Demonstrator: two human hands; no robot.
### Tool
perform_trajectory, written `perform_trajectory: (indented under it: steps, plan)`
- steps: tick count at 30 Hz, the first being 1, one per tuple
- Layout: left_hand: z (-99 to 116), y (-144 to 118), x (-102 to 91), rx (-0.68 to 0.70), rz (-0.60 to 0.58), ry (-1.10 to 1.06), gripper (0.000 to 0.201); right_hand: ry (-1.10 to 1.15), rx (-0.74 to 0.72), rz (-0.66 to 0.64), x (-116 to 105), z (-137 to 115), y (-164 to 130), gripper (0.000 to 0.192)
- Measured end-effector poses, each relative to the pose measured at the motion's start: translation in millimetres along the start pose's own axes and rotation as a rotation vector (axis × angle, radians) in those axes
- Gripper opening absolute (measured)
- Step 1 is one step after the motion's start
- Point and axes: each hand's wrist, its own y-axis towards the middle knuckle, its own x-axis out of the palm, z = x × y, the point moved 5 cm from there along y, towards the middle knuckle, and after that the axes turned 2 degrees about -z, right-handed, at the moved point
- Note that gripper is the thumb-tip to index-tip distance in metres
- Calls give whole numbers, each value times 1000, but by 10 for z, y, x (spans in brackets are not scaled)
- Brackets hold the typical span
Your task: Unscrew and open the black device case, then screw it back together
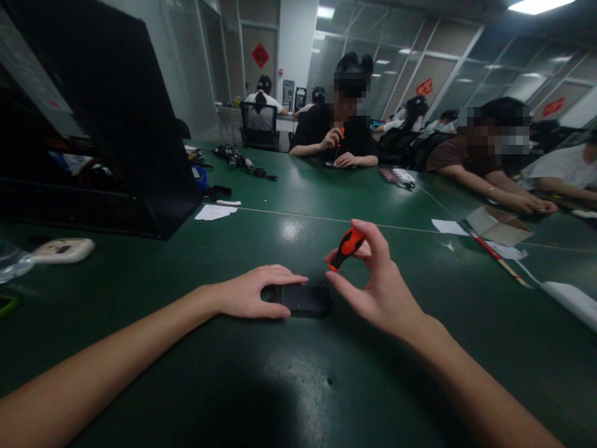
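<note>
A small black rectangular box-like device (305,300) lies flat on the green table (224,392). My left hand (256,294) is closed around its left end, thumb on the near side and fingers along the far side. In my right hand (380,286) is a screwdriver (347,249) with an orange and black handle, tilted, its top under my index finger. The thin shaft points down to the far right part of the device; its tip is too dark to make out.
A large black open case (153,137) stands at the left, near a white device (64,250). Paper (216,212), cables (236,158) and an open cardboard box (499,225) lie farther off. Across the table, a person (333,134) also holds an orange screwdriver.
</note>
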Motion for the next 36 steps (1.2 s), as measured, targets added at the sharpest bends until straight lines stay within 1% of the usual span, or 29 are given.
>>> perform_trajectory:
  steps: [2,4,8,12,16,18,22,25,27,28,30,32,33,35,36]
  plan:
    - [-5,-6,-7,-12,-21,31,69,-2,12,26,-4,34,0,80]
    - [-2,-13,-24,-18,-56,50,68,9,19,40,-5,66,-3,78]
    - [16,-34,-61,-27,-146,18,66,53,-2,29,2,61,-11,73]
    - [-1,-68,-98,-105,-229,-43,69,65,-25,24,8,28,-13,74]
    - [-66,-98,-149,-239,-278,-70,63,63,-26,29,10,31,-7,75]
    - [-104,-100,-172,-290,-267,-72,58,59,-27,31,12,33,-4,74]
    - [-122,-74,-187,-270,-219,-88,50,47,-32,36,13,25,-2,72]
    - [-125,-64,-187,-279,-211,-98,48,36,-39,36,13,24,-7,72]
    - [-121,-63,-185,-296,-211,-104,48,23,-43,34,13,33,-11,75]
    - [-111,-60,-180,-290,-209,-110,49,10,-44,36,11,39,-12,77]
    - [-66,-43,-154,-234,-192,-146,52,-32,-39,50,1,45,-13,78]
    - [-5,-13,-106,-148,-149,-200,55,-51,-30,62,-13,34,-11,75]
    - [16,3,-72,-129,-121,-222,53,-40,-28,56,-15,21,-7,73]
    - [36,37,1,-144,-41,-193,51,12,-26,16,-3,-9,0,73]
    - [39,51,26,-167,22,-152,50,39,-26,-2,3,-21,2,73]
